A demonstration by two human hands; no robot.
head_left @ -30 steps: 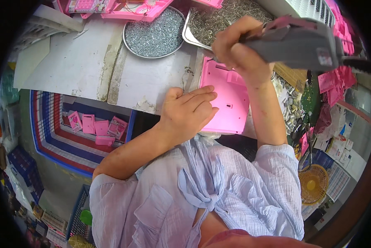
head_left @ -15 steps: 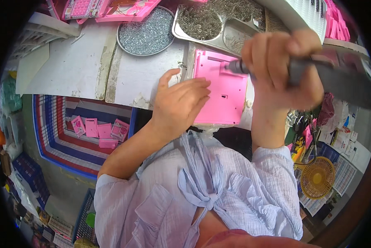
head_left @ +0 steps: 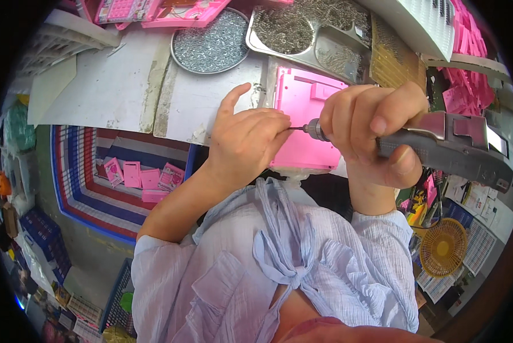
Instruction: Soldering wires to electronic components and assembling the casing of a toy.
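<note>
Pale blue crinkled blouse, tied front, short sleeves

The electric screwdriver [head_left: 439,146] I'm gripping is grey and chunky, lying nearly level, its thin dark bit pointing left. The bit tip meets my fingertips [head_left: 276,128], above the pink plastic panel [head_left: 305,123]. That panel is a flat rectangular shell with raised ribs, lying at the bench's near edge, its lower side reaching just past that edge.
</note>
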